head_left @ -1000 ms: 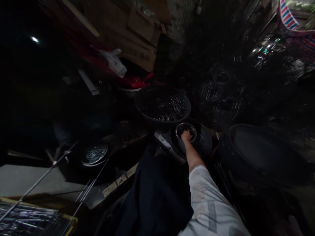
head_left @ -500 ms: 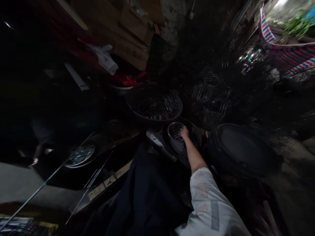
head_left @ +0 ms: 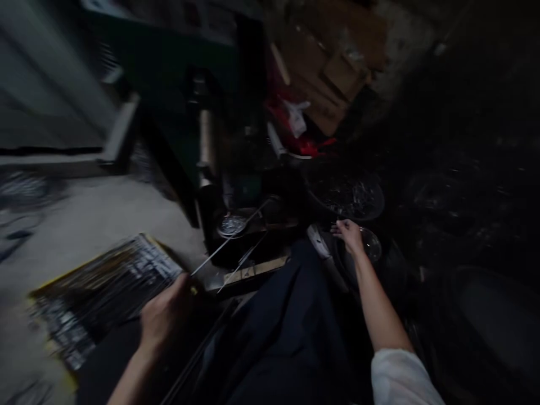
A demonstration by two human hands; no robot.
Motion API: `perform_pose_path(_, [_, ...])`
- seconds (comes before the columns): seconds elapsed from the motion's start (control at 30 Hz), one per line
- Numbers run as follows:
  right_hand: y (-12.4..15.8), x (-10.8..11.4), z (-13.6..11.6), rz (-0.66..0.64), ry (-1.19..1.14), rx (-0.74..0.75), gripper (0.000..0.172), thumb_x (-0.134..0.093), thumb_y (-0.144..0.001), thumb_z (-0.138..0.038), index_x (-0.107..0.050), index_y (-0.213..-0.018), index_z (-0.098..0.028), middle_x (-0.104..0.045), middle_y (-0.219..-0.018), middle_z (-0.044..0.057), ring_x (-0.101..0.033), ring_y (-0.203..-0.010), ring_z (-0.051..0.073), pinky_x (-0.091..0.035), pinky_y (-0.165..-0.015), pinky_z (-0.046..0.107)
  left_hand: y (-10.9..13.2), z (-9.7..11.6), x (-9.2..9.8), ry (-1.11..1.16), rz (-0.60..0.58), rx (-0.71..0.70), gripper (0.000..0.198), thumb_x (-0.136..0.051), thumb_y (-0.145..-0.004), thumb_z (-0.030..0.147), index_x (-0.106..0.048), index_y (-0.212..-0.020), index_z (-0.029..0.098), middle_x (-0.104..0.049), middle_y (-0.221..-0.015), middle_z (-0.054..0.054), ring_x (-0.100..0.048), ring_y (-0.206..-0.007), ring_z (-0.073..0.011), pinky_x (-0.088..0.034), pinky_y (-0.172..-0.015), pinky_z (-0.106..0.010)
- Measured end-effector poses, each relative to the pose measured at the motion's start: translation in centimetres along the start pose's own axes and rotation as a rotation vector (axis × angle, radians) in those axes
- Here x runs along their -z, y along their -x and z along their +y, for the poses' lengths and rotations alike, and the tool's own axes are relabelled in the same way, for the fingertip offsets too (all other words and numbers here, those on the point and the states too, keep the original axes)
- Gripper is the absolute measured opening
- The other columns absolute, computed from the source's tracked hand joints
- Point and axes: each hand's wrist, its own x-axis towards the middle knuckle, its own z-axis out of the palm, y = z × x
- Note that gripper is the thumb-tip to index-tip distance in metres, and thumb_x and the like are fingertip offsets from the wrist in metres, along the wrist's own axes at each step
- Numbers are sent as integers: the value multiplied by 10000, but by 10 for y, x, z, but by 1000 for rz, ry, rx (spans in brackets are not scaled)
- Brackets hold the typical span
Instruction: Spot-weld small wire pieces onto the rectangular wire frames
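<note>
The picture is dark and smeared by motion. My right hand (head_left: 349,233) hovers at the left rim of a small clear bowl (head_left: 373,245), its fingers curled together as in a pinch; what they hold is too small to see. My left hand (head_left: 165,316) is closed at the near end of a thin metal rod (head_left: 228,241) that slants up toward a round dish of shiny bits (head_left: 231,225). Right beside that hand lies a yellow-edged tray of metal rods (head_left: 97,289). A black basin of metal pieces (head_left: 346,194) stands just beyond the bowl.
A green machine with an upright shaft (head_left: 205,140) rises behind the dish. Cardboard boxes (head_left: 333,73) and red scraps (head_left: 301,143) are stacked at the back. A large black tub (head_left: 485,315) sits at the right. My dark-clothed lap (head_left: 287,332) fills the lower middle.
The view has swung left, bringing the machine, the rod tray and my left hand into sight. My right hand has come up out of the small clear bowl to its left rim.
</note>
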Motion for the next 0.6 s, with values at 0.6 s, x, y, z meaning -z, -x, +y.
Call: perform_pose_path(0.6, [178, -229, -146, -537, -977, -10, 320, -755, -754, -445, -561, -800, -194, -667, -718, -15, -683, -653, 155, -583, -596, 258, -33, 18, 3, 16, 191, -66, 237, -349, -980, 197, -586, -988, 201, -710, -792, -63, -693, -761, -240, -293, -508, -302])
